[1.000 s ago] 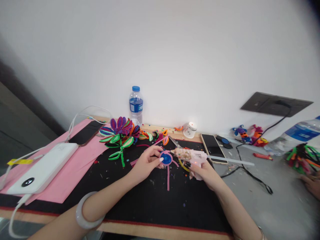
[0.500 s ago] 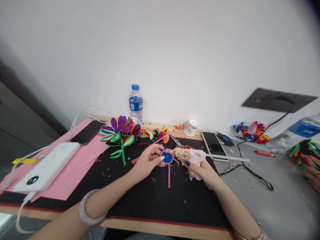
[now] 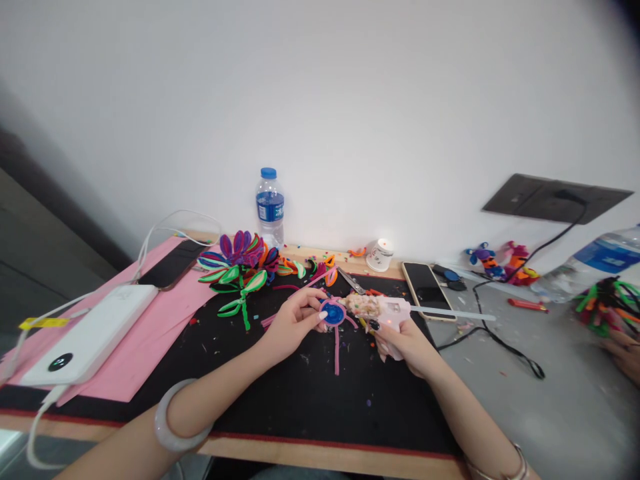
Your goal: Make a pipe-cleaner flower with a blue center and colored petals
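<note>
My left hand (image 3: pixel 293 323) pinches a blue bottle cap (image 3: pixel 333 313) ringed with pink pipe cleaner; a pink strand (image 3: pixel 337 347) trails from it toward me over the black mat (image 3: pixel 280 393). My right hand (image 3: pixel 406 341) grips a pink glue gun (image 3: pixel 383 309), its nozzle against the cap's right side. A clear glue stick (image 3: pixel 453 314) pokes out of the gun's back, to the right. A pale bangle (image 3: pixel 173 420) is on my left wrist.
Pipe-cleaner flowers (image 3: pixel 240 267), a water bottle (image 3: pixel 270 207), scissors (image 3: pixel 351 281) and a small white cup (image 3: pixel 379 255) stand behind. Two phones (image 3: pixel 425 288) (image 3: pixel 173 265), a white power bank (image 3: pixel 85 340) on pink paper (image 3: pixel 150 333). Another person's hand (image 3: pixel 623 353) at the right edge.
Both hands keep the same grip, cap and gun still together. The view has shifted slightly; nothing else on the table has moved.
</note>
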A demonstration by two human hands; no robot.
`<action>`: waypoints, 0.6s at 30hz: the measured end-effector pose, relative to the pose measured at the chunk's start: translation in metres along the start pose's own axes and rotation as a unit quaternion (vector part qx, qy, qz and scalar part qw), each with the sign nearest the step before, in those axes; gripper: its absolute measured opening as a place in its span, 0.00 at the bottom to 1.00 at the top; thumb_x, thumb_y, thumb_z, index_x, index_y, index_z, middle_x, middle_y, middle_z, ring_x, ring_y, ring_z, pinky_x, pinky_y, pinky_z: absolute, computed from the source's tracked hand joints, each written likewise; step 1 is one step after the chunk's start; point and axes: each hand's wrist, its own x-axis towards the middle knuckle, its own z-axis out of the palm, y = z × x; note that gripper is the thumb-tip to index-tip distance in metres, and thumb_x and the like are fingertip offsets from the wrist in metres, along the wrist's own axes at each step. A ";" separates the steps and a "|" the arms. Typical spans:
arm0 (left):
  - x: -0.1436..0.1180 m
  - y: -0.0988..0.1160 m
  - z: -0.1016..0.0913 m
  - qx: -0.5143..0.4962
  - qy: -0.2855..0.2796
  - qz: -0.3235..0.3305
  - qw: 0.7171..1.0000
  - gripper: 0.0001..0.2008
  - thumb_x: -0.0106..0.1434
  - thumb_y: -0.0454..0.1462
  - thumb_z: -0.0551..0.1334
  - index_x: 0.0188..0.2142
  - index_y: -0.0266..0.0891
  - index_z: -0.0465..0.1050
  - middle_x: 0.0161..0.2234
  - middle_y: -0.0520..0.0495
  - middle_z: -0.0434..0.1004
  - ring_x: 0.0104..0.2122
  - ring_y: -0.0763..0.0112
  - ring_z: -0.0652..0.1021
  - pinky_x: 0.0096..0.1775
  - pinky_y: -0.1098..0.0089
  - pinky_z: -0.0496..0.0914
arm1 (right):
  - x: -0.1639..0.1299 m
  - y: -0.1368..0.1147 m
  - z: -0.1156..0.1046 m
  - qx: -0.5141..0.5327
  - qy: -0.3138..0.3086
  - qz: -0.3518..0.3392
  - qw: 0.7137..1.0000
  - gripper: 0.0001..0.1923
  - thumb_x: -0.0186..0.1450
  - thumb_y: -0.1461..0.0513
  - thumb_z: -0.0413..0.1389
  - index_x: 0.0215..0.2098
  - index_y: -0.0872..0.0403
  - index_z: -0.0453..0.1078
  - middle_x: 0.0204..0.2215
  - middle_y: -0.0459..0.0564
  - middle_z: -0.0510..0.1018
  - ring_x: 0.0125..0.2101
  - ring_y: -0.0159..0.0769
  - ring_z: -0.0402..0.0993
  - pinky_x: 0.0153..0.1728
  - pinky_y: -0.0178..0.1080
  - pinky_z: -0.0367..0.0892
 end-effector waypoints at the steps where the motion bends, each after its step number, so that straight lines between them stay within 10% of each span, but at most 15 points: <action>1: 0.000 0.000 0.000 0.000 0.000 0.001 1.000 0.12 0.55 0.35 0.61 0.39 0.38 0.64 0.28 0.54 0.65 0.24 0.78 0.72 0.29 0.73 0.68 | 0.000 0.000 0.000 -0.001 0.001 0.001 1.000 0.16 0.54 0.52 0.57 0.26 0.55 0.60 0.11 0.37 0.60 0.12 0.24 0.55 0.15 0.32 0.58; 18: 0.000 0.003 0.000 0.009 0.006 0.006 1.000 0.12 0.55 0.35 0.61 0.39 0.38 0.64 0.27 0.55 0.63 0.24 0.78 0.72 0.29 0.72 0.69 | -0.002 -0.002 0.000 0.004 -0.003 -0.003 1.000 0.16 0.54 0.52 0.57 0.25 0.55 0.59 0.11 0.37 0.59 0.12 0.23 0.54 0.15 0.31 0.58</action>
